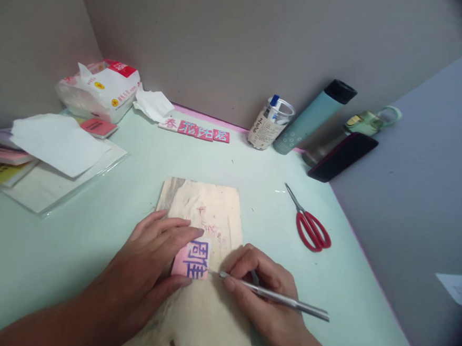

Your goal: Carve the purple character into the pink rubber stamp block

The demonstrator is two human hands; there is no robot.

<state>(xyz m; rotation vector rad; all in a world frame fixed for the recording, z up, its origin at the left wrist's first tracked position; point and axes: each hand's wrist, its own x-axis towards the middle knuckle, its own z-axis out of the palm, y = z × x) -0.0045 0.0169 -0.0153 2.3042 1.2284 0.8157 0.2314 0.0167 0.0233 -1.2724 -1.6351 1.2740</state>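
Head view shows a pink block (181, 263) with blue-purple brushed characters lying on a wooden board (227, 201) at the near edge of a pale green bench (135, 187). Left hand (152, 257) is partly open, forefinger along the block's far side and thumb along its near side, bracing it down. Right hand (263, 283) is closed in a pencil grip around a slim metal tool (293, 303); the tip sits at the block's right side, though whether it touches is too fine to tell. If that tip is sharp, too much push could make it skid leftward over the face towards the bracing thumb or forefinger. A loose brace might let the block twist, spoiling a stroke. The block looks smooth and squarish, possibly rubber, while the board is flat, grained, stained and marked in red. The tool is a shiny, narrow rod. Red-handled scissors (301, 211) lie towards the bench's right edge, points facing the far edge, apart from the right hand. Along the far edge sit a row of small lettered tiles (205, 133) and a clear, labelled pen cup (264, 130).
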